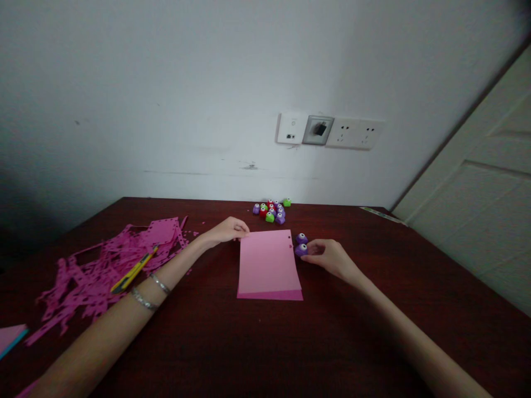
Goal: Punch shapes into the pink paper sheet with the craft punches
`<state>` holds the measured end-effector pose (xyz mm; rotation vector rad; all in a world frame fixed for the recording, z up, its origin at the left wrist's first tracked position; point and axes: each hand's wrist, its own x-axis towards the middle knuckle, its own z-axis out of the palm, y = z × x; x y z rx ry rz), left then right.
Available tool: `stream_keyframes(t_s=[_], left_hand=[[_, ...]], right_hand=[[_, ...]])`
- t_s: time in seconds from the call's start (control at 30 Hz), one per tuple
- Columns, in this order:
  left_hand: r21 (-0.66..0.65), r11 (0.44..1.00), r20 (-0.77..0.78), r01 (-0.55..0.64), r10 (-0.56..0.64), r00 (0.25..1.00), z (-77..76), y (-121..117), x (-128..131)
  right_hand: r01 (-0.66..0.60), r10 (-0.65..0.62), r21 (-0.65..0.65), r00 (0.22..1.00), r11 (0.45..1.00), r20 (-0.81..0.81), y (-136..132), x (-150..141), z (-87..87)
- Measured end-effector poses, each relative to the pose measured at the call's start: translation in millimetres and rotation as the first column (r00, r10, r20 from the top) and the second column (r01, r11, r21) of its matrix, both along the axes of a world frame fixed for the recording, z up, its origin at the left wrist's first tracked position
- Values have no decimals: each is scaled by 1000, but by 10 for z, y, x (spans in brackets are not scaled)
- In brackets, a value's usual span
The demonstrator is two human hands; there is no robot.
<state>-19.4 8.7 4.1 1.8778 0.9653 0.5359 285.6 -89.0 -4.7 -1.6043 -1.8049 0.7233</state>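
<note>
Two pink sheets of paper (267,262) lie stacked on the table, the darker one showing along the near edge. Small dark holes mark the top sheet's right edge. My left hand (228,229) is closed on the stack's far left corner. At the right edge, my right hand (329,256) has thumb and fingers closed around a small purple craft punch (301,250) with an eye-like button. A second purple craft punch (301,238) sits just beyond it, close to the paper's edge.
Several purple, red and green craft punches (271,211) cluster near the wall. Left lies a heap of punched pink paper scraps (91,276) with a yellow utility knife (135,270) on top. More coloured paper (11,336) is at far left. Wall sockets (354,134) are behind the brown table (265,348).
</note>
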Motion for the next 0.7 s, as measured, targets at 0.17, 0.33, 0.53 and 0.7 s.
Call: stream_keyframes(t_s=[0.17,0.33,0.53,0.7], left_hand=[[-23,1000,19,7,-7,1000,-40,23,2],[-29,1000,22,10,-9,1000,-26,10,1],[-37,999,31,1,0,1000,-24,0,6],[-50,999,59,-3,6,998,-43,2,12]], right_hand=[[13,-15,57,999,998,33,31,-1,-70],[31,-33,58,999,998,34,31,-19,-96],[32,-34,49,999,998,28,17,-32,-82],[26,-26,34,1000,999,16,15,-40,-81]])
